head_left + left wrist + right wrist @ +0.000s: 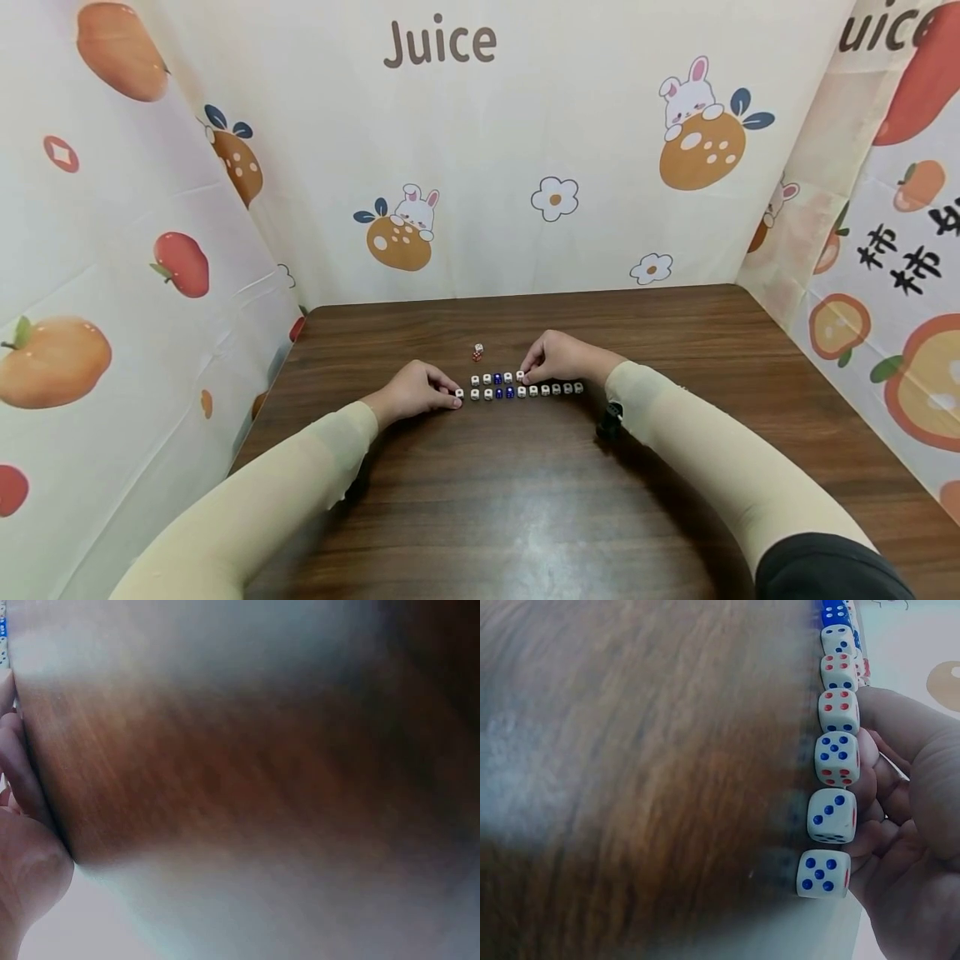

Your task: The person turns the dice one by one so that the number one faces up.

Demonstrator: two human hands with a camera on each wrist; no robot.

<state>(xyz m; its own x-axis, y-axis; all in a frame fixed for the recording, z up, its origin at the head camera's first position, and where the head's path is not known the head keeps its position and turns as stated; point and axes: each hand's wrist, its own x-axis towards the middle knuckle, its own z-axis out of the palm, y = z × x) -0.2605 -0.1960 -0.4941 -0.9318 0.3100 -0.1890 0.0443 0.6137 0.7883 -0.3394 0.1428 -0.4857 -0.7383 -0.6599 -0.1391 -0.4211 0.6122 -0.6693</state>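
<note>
Two rows of small dice lie on the brown table. The front row holds white dice and two blue dice [505, 392]; a shorter back row behind it has a blue die [497, 378] among white ones. My left hand [411, 392] pinches the white die [460, 393] at the front row's left end between thumb and finger. At the back row's right end, my right hand [567, 357] pinches another white die [521, 376]. The right wrist view shows my right hand [919, 817] behind the front row's white dice [832, 816]; its fingertips are partly hidden there.
A red die [477, 356] and a white die [478, 347] sit together behind the rows. The wooden table [480, 500] reaches back to a cloth printed with fruit and rabbits [480, 150], which also hangs at both sides.
</note>
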